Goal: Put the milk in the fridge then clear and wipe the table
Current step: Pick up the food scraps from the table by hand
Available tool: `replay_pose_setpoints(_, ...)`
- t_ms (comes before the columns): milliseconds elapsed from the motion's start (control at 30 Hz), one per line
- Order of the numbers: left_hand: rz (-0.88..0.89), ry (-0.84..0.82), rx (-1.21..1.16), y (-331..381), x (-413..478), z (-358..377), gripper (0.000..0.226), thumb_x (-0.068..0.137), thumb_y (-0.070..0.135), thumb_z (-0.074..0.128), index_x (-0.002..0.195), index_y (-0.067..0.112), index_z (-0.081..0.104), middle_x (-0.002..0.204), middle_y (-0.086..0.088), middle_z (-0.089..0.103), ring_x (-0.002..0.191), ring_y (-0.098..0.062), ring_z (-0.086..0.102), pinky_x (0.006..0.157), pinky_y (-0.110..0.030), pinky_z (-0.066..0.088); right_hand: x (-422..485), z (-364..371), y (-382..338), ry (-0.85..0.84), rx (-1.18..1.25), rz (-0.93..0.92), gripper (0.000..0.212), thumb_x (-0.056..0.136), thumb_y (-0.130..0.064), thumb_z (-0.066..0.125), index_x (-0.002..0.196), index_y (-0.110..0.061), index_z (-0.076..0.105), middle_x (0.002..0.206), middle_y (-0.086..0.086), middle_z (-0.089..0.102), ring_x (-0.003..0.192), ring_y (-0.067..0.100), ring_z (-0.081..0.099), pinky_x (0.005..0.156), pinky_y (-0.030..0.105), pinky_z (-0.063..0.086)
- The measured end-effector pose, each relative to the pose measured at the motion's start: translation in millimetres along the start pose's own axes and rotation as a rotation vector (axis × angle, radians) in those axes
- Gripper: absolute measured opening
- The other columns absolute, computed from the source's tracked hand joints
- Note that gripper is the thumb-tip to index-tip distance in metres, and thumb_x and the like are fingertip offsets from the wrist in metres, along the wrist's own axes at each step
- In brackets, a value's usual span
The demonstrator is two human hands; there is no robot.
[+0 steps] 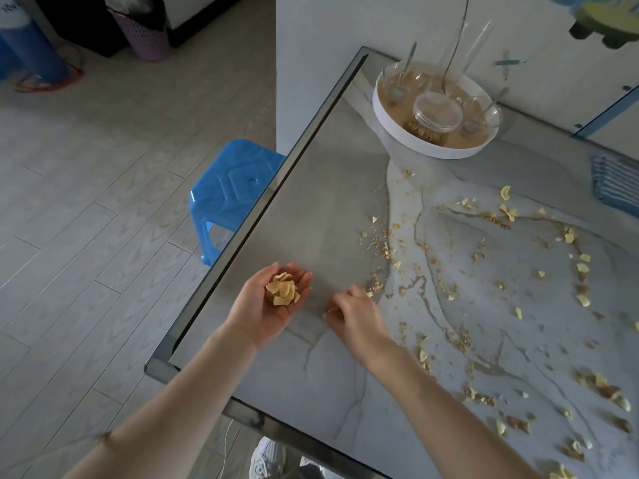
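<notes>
- left hand point(273, 299): palm up, cupped wide, carrying a pile of chips point(283, 290).
- right hand point(352, 312): fingers curled down on the table point(311, 202); a pinch cannot be confirmed.
- step in hand: clearing, by judgement. the next move calls for gathering the crumbs point(480, 250) at 1 to 5 o'clock of the right hand.
- crumbs: pale yellow flakes, brown grit.

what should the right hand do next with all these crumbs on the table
Probably pinch up the small tan crumbs just beyond the right hand and drop them into the cupped left hand, which already carries a heap of pale yellow flakes. Those crumbs lie nearest, and many more are scattered across the grey marble-patterned table farther right.
</notes>
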State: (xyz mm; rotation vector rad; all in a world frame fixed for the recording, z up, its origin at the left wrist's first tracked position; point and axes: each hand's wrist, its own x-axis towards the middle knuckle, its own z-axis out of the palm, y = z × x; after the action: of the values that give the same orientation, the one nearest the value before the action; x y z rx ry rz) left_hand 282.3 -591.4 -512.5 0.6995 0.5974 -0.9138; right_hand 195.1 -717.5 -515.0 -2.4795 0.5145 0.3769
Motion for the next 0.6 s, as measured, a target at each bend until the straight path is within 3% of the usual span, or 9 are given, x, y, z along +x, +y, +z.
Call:
replay_pose_setpoints(233,-0.009,0.012,0.007,0,-2,-4,0.027,0.094,0.021,0.043,0.082,0.003,0.06,0.073,-0.012,0.07,0.067,-0.021,0.071,0.066,-0.034,0.057,6,-4,-1,0.044,0.033,0.044,0.016,0.083,-0.015,0.057,0.09,-0.002,0.063,0.099,0.016,0.059,0.095,0.03,0.056,0.071,0.028,0.034)
replay_pose_setpoints(400,-0.02,0.021,0.001,-6,-3,-3,0.028,0.094,0.02,0.043,0.083,0.001,0.06,0.073,-0.014,0.069,0.067,-0.023,0.07,0.068,-0.035,0.057,4,-23,-16,0.187,0.375,0.045,0.006,0.079,-0.016,0.067,0.08,-0.011,0.067,0.07,-0.01,0.06,0.064,0.0,0.053,0.06,0.011,0.04)
replay_pose_setpoints(533,-0.024,-0.028,0.03,-16,-7,4,0.026,0.095,0.018,0.042,0.086,0.0,0.059,0.076,-0.013,0.068,0.068,-0.02,0.069,0.061,-0.029,0.059,3,-29,-40,0.043,0.457,-0.072,0.014,0.078,-0.024,0.07,0.09,-0.016,0.068,0.087,-0.002,0.066,0.074,0.003,0.059,0.065,0.005,0.043)
replay_pose_setpoints(600,-0.022,-0.033,0.007,-17,-8,6,0.025,0.094,0.016,0.043,0.085,0.0,0.059,0.072,-0.012,0.069,0.066,-0.019,0.068,0.061,-0.028,0.059,7,-30,-41,0.056,0.443,-0.096,0.013,0.08,-0.023,0.068,0.092,-0.017,0.068,0.091,-0.001,0.067,0.078,0.005,0.061,0.067,0.004,0.044)
